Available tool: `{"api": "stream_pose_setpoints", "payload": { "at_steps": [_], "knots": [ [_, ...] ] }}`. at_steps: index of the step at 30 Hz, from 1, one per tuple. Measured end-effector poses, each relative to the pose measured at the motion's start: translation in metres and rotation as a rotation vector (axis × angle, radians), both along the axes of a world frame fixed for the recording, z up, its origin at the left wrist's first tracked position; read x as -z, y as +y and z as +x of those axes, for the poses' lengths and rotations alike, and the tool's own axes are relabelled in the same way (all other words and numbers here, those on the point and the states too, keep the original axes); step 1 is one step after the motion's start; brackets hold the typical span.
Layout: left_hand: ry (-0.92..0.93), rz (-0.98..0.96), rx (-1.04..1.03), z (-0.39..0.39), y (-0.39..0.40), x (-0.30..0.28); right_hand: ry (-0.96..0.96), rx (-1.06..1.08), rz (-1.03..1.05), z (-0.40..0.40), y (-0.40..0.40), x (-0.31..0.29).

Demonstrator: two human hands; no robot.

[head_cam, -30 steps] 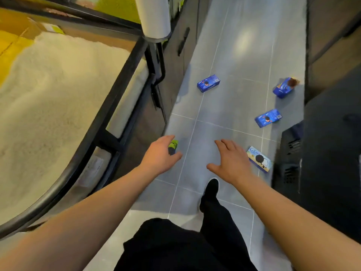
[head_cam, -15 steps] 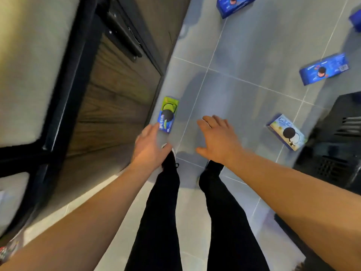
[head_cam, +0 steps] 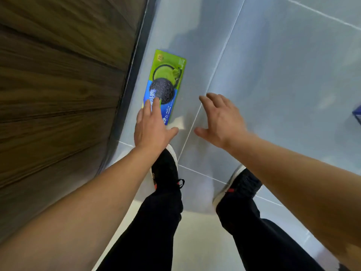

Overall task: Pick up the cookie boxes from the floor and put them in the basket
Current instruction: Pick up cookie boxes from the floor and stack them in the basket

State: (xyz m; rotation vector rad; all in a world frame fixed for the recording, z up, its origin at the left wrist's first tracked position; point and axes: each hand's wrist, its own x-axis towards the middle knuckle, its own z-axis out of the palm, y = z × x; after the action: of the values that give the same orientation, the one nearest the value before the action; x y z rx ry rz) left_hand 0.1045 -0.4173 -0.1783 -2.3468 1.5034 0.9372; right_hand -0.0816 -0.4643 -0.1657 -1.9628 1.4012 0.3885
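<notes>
- Left hand (head_cam: pixel 151 128): reaching over the near end of the green cookie box (head_cam: pixel 166 83), fingers straight and spread, gripping nothing; whether the fingertips are touching the box top cannot be told.
- Right hand (head_cam: pixel 220 120): hovering above the grey tiled floor (head_cam: pixel 283 85) to the right of the box, fingers relaxed and slightly bent, holding nothing.
- Green cookie box: lying flat on the floor, face up, showing a dark sandwich cookie, long side running just beside the dark base strip of the wooden cabinet front (head_cam: pixel 58 85).
- Blue box corner (head_cam: pixel 357 114): showing at the right edge, well apart from the hands.
- Black shoes (head_cam: pixel 166 169): standing on the tiles just behind the hands, under black trousers (head_cam: pixel 152 231).
</notes>
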Motion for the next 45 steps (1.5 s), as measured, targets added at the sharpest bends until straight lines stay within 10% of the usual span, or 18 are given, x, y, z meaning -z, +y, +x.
{"api": "stream_pose_setpoints", "payload": {
  "at_steps": [12,21,27,45],
  "knots": [
    [-0.067,-0.115,-0.232,0.008,-0.021,0.093,-0.129,0.118,0.032,0.007,0.011,0.104],
    [0.010,-0.177,0.455,-0.026,0.009,-0.002,-0.215,0.974,0.303,-0.038,-0.010,0.019],
    [0.067,-0.201,0.591,-0.045,0.022,-0.115,-0.329,1.066,0.467,-0.089,0.008,-0.093],
    [0.896,-0.004,-0.652,-0.038,-0.008,-0.524,-0.577,1.327,0.259,-0.105,0.044,-0.508]
  ]
}}
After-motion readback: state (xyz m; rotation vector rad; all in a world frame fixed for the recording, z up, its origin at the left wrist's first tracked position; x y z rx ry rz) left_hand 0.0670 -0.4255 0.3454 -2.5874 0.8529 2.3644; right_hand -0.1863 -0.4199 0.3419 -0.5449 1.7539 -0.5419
